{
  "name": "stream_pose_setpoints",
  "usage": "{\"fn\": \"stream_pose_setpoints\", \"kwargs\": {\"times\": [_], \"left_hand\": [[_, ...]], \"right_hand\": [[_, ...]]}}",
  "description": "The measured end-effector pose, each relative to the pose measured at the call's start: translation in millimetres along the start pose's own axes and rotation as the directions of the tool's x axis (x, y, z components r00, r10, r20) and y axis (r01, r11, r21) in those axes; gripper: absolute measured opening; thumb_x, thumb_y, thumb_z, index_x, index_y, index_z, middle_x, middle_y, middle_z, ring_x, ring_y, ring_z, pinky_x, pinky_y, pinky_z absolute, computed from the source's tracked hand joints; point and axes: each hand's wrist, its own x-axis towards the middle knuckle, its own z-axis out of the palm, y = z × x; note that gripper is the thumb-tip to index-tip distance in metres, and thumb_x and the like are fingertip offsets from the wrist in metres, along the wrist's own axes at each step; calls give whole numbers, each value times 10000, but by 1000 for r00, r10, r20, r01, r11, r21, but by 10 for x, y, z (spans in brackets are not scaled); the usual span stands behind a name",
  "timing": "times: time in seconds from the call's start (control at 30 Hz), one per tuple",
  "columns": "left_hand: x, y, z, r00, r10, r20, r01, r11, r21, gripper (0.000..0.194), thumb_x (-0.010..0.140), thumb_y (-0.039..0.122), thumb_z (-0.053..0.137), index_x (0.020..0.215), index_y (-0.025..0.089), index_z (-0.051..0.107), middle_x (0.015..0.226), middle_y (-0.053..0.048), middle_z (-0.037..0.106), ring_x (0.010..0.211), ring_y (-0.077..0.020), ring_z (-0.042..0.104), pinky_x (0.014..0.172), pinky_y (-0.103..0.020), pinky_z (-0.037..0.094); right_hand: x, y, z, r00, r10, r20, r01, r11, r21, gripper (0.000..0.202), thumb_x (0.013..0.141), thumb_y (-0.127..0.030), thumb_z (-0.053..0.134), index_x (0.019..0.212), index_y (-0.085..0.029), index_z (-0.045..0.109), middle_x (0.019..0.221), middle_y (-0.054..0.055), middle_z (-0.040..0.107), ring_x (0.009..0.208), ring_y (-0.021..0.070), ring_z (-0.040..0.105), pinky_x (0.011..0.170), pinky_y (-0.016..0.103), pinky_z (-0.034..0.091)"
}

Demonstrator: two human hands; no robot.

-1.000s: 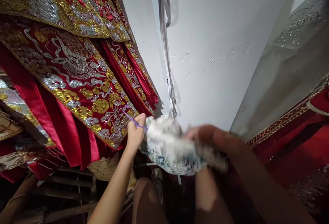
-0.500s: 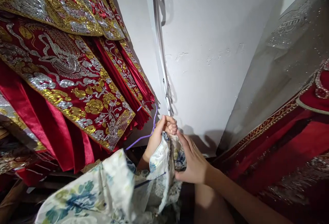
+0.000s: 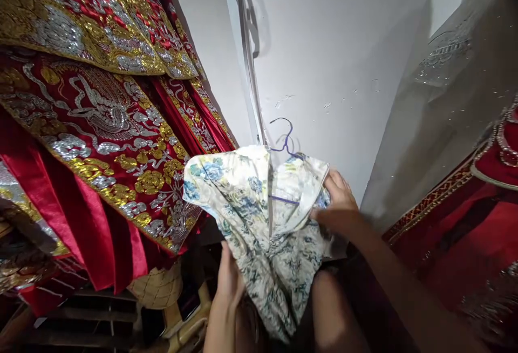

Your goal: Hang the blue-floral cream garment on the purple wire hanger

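A white floral garment (image 3: 246, 191) with blue and green flowers hangs spread on a purple hanger (image 3: 286, 142), its neck open and its hook free above the collar. Against the garment's right sleeve, my right hand (image 3: 339, 195) is closed with the fingers around the sleeve edge. Lower down, my left hand (image 3: 230, 277) is at the garment's left side, thumb up. The cloth hides most of that hand's fingers, so their grip is unclear. The garment's lower part narrows down between my knees.
Red costumes with gold and silver embroidery (image 3: 121, 142) hang at the left. A white wall (image 3: 324, 61) with a metal rail (image 3: 245, 56) rises ahead. More red beaded fabric (image 3: 465, 223) is at the right. A woven basket (image 3: 157, 288) stands at lower left.
The garment has gone from bunched in both hands to spread upright, facing me, with the hanger inside it. My right hand moved right to the sleeve; my left hand moved down and left.
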Motion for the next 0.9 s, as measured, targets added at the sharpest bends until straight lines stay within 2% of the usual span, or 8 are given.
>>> {"fn": "stream_pose_setpoints", "kwargs": {"times": [0.1, 0.23, 0.47, 0.6, 0.7, 0.77, 0.83, 0.9], "left_hand": [[-199, -306, -30, 983, -61, -172, 71, 996, 51, 863, 484, 771, 816, 1156, 235, 728, 1202, -131, 730, 1303, -376, 570, 1138, -475, 416], [-387, -585, 112, 980, -61, -192, 82, 991, 106, 807, 568, 542, 898, 1253, 180, 675, 1328, -152, 667, 1365, -348, 518, 1188, -439, 351], [-432, -514, 197, 983, -50, -174, 69, 992, 103, 784, 612, 513, 881, 1287, 181, 661, 1417, -148, 606, 1388, -349, 492, 1206, -435, 325], [-445, -533, 154, 994, -55, -93, 70, 985, 160, 756, 561, 475, 903, 1224, 169, 708, 1279, -154, 695, 1355, -377, 520, 1214, -469, 304], [-477, -656, 99, 987, -99, -125, 116, 983, 141, 731, 559, 469, 901, 1201, 171, 718, 1260, -154, 704, 1346, -387, 528, 1200, -476, 326], [-484, -740, 73, 982, -93, -165, 114, 985, 127, 728, 585, 481, 884, 1218, 171, 704, 1286, -150, 691, 1362, -377, 513, 1203, -467, 322], [-470, -798, 74, 978, -64, -199, 92, 987, 132, 710, 619, 493, 860, 1232, 178, 690, 1309, -138, 679, 1383, -355, 495, 1214, -449, 303], [-444, -823, 104, 980, -28, -197, 64, 982, 178, 659, 647, 482, 843, 1217, 189, 693, 1303, -125, 682, 1397, -333, 485, 1224, -431, 285]], "right_hand": [[74, -110, 50, 995, -95, 15, 96, 992, -77, 725, 653, -333, 703, 1355, -252, 543, 1328, 119, 529, 1199, 395, 507, 1006, 513, 416], [-68, -158, 140, 973, -221, 62, 225, 971, -84, 722, 694, -311, 699, 1394, -251, 529, 1426, 137, 510, 1239, 395, 499, 999, 509, 408], [-5, -70, 36, 981, -183, 64, 182, 983, 25, 743, 732, -411, 709, 1440, -299, 512, 1490, 96, 482, 1310, 386, 461, 1028, 524, 409], [-26, -97, 80, 958, -261, 123, 260, 965, 23, 669, 712, -302, 716, 1368, -305, 584, 1539, 91, 441, 1355, 398, 429, 1060, 569, 392], [-199, -72, 127, 958, -275, 83, 273, 961, 38, 598, 786, -239, 675, 1370, -323, 573, 1570, 76, 419, 1410, 391, 393, 1119, 614, 324], [-440, -64, 155, 974, -229, 3, 226, 964, 138, 521, 852, -270, 653, 1364, -312, 567, 1540, 77, 468, 1437, 377, 379, 1161, 617, 283], [-782, -110, 205, 996, -77, -54, 89, 959, 270, 424, 892, -312, 629, 1315, -295, 597, 1456, 84, 559, 1404, 359, 437, 1157, 573, 332], [-1155, -208, 295, 990, 134, 29, -136, 918, 372, 288, 916, -345, 600, 1189, -281, 667, 1271, 86, 681, 1239, 336, 590, 1036, 486, 476]]}}
